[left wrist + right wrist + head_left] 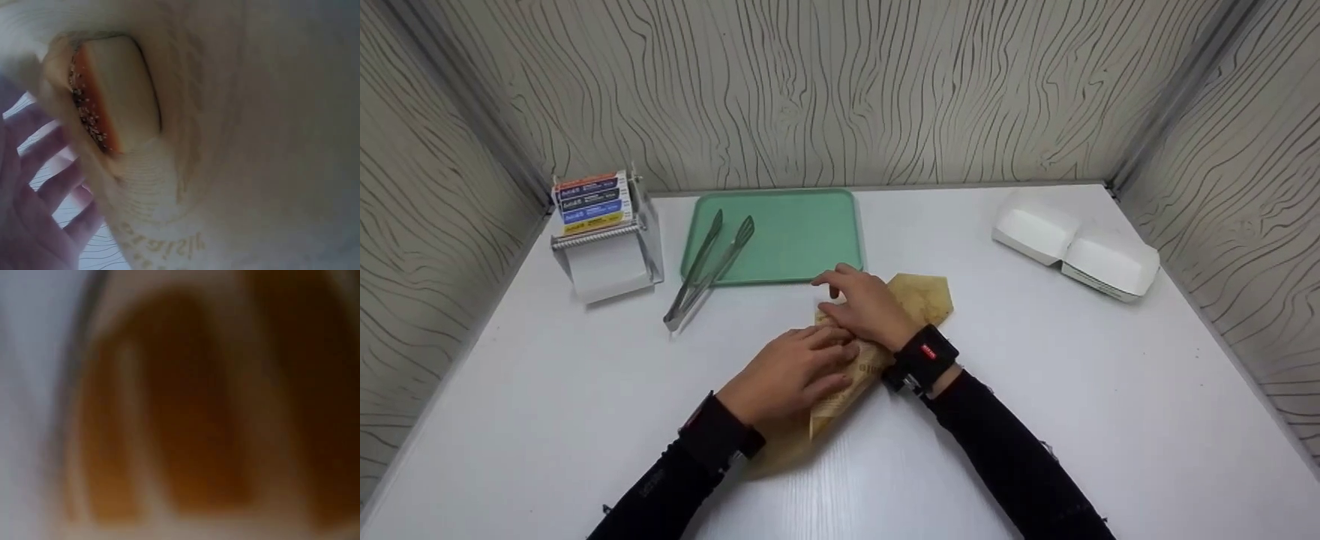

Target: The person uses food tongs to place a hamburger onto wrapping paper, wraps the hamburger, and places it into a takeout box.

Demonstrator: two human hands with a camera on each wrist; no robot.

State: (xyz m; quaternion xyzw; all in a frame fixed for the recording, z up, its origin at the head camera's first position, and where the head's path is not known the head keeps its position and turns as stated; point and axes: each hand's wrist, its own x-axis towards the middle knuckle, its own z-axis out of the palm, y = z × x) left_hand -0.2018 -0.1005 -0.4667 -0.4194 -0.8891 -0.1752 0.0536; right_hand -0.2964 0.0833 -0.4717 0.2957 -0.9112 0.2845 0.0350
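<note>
left hand (795,371) | right hand (870,304) | both on folded printed paper (840,403) | seed-crusted bread (121,93)

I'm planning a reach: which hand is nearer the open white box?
Right. The right hand is left of the box, on the brown paper; the left hand, also on it, is farther left.

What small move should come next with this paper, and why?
Probably fold the printed paper over the bun with the left hand: the left wrist view shows part of the bun uncovered, and that hand lies on the paper.
</note>
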